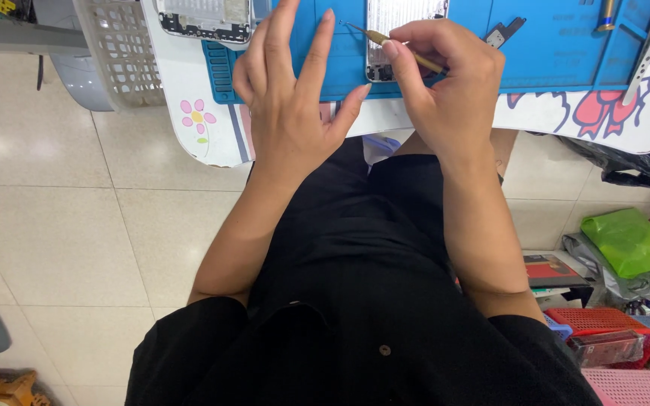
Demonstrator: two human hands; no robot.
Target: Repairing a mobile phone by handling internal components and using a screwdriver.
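Note:
My right hand [445, 83] grips a thin brown-handled tool [393, 46] with a fine metal tip that points left over the blue work mat [551, 53]. Just under the tool lies an opened phone body [389, 30], partly hidden by my fingers. My left hand [291, 90] rests flat on the mat's near edge with fingers spread and holds nothing. A second opened phone frame [205, 19] lies at the mat's far left.
The white table [189, 113] has flower drawings and a curved edge. A white plastic basket [118, 49] stands at its left. A green bag [630, 240], a red basket [603, 323] and a pink basket [633, 387] sit on the floor at right.

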